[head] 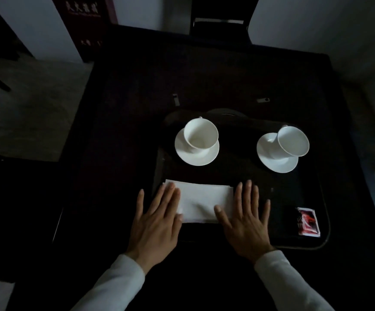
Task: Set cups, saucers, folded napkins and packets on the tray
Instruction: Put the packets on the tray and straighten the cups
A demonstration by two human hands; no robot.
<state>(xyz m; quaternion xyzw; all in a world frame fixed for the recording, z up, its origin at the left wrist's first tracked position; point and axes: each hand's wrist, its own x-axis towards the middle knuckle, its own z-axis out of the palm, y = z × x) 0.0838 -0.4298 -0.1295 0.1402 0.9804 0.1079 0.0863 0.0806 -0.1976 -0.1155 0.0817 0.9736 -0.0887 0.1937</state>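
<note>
A dark tray lies on the dark table. At its back left a white cup stands on a white saucer. Back right, a second white cup sits tilted on its saucer. A folded white napkin lies at the tray's front left. My left hand rests flat on the napkin's left end, fingers apart. My right hand lies flat on its right end, thumb on the cloth. A red and white packet lies in the tray's front right corner.
The dark table fills the middle of the view. Two small pale objects lie on it beyond the tray. A dark chair back stands at the far edge. Pale floor shows at the left.
</note>
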